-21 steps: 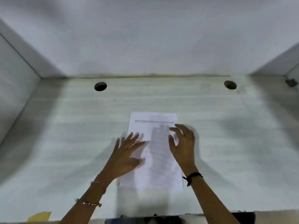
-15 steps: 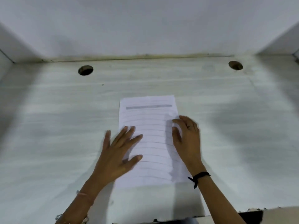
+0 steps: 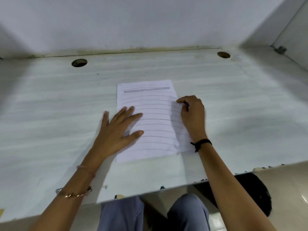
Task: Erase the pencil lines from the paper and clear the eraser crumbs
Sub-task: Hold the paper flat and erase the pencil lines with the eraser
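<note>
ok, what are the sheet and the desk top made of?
Sheet: thin matte white paper; it wrinkles at its right edge. Desk: probably laminated board, pale streaked grain print, slight sheen, chips along the front edge; not certain.

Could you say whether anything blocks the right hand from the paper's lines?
Nothing visible: the right hand, pinching a purple item, sits at the right edge of the paper beside bare lines; the left hand covers some left ends.

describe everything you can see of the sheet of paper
The paper is a thin white sheet lying flat on the pale desk. Dark lines cross it, with a grey bar near the top. The left hand presses flat on its left side; the right hand, pinching a small purple object, rests at its right edge, which looks rumpled.
</note>
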Tool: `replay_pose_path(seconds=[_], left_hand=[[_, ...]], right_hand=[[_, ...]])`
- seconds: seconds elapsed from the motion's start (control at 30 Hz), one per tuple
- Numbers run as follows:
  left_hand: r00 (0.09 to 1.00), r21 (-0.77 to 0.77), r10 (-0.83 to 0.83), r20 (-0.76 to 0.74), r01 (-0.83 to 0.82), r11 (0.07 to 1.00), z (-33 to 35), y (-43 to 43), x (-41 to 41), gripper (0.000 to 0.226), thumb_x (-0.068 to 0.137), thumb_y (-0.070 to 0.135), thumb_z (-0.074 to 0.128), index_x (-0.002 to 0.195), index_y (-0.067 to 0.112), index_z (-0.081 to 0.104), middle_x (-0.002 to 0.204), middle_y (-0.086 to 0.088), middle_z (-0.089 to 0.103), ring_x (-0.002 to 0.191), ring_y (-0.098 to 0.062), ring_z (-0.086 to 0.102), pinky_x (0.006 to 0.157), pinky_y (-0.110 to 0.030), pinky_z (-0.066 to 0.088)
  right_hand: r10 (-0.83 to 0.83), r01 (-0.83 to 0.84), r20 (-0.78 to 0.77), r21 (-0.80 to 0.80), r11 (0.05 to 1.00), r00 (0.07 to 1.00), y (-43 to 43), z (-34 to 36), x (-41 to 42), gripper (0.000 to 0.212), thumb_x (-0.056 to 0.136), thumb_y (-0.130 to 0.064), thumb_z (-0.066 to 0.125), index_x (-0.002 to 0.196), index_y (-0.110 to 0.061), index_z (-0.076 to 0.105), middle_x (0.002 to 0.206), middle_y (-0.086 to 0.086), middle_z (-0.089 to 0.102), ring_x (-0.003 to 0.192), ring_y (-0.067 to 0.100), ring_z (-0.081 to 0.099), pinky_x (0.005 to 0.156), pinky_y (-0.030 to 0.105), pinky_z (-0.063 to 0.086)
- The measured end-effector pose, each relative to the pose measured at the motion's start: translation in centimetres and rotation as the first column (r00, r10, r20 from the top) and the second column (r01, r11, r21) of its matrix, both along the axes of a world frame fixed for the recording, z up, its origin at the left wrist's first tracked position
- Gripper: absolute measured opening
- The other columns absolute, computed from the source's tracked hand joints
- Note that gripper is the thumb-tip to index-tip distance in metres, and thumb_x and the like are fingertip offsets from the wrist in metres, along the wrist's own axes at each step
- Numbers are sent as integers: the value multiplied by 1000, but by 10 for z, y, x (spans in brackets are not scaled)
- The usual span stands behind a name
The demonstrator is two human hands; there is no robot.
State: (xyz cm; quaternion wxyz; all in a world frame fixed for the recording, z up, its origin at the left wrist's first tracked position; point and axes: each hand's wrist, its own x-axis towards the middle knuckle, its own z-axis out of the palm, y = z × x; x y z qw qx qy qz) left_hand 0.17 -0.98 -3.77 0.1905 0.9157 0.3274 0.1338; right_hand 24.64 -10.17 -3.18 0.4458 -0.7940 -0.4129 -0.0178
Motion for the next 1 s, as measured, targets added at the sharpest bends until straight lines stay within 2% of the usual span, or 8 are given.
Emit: replay_pose_path(seconds=[0.1, 0.2, 0.4, 0.5, 0.57, 0.67, 0.8, 1.0], left_hand=[[1000, -26, 3, -7, -4, 1000, 2, -1, 0, 79, 71, 82, 21, 143, 50, 33, 157, 24, 12, 146, 4, 6, 118, -48, -7], [999, -20, -3, -45, 2, 1000, 2, -2, 1, 83, 70, 83, 19, 145, 49, 30, 160, 19, 13, 147, -1, 5, 118, -48, -6], [996, -17, -1, -90, 0, 1000, 6, -7, 1, 68, 87, 76, 34, 147, 46, 28, 162, 15, 11, 149, -4, 3, 119, -50, -6], [997, -14, -6, -80, 5, 1000, 5, -6, 0, 88, 70, 85, 16, 147, 46, 28, 162, 15, 11, 149, -5, 4, 119, -50, -6], [997, -6, 4, -73, -4, 1000, 5, -7, 2, 91, 67, 85, 12, 147, 46, 28, 162, 14, 12, 149, -6, 5, 118, -50, -5], [997, 26, 34, -73, -33, 999, 7, -10, 2, 91, 68, 86, 12, 147, 46, 29, 161, 13, 15, 149, -8, 9, 119, -50, -1], [994, 116, 98, -51, -91, 989, 7, -16, 1, 86, 71, 86, 15, 144, 46, 37, 159, 11, 26, 144, -12, 25, 117, -50, 11], [988, 308, 131, -86, -99, 946, 2, -18, 3, 75, 80, 83, 25, 137, 42, 51, 145, 4, 49, 126, -22, 48, 100, -52, 32]], right_hand=[[-24, 24, -22, 16, 1000, 999, -6, 4, 0, 31, 84, 10, 48, 92, -7, 72, 99, 7, 70, 94, 22, 60, 71, 0, 37], [26, -25, -89, 13, 1000, 996, -16, 9, -3, 21, 89, 1, 55, 102, -7, 70, 103, 7, 69, 93, 18, 62, 73, -4, 37], [76, -58, -200, 94, 994, 977, -56, 12, -18, 22, 89, -7, 62, 111, -10, 65, 106, 4, 68, 86, 12, 61, 73, 1, 42], [71, -51, -207, 103, 993, 976, -61, 12, -19, 18, 88, -10, 66, 106, -10, 64, 106, 3, 68, 84, 12, 61, 71, 6, 45], [83, -64, -214, 94, 993, 973, -60, 12, -19, 12, 87, -12, 67, 99, -12, 64, 104, 4, 67, 84, 15, 61, 71, 10, 47], [101, -83, -174, 109, 991, 980, -60, 12, -20, 12, 84, -6, 65, 91, -16, 65, 100, 5, 66, 85, 17, 61, 72, 14, 47], [117, -86, -149, 201, 976, 982, -64, 14, -22, 23, 81, 5, 60, 88, -16, 65, 101, 7, 64, 87, 15, 61, 76, 10, 45], [252, -254, 35, 182, 950, 967, -65, 19, -33, 30, 79, 11, 57, 96, -10, 70, 102, 4, 62, 94, 6, 59, 84, 10, 42]])
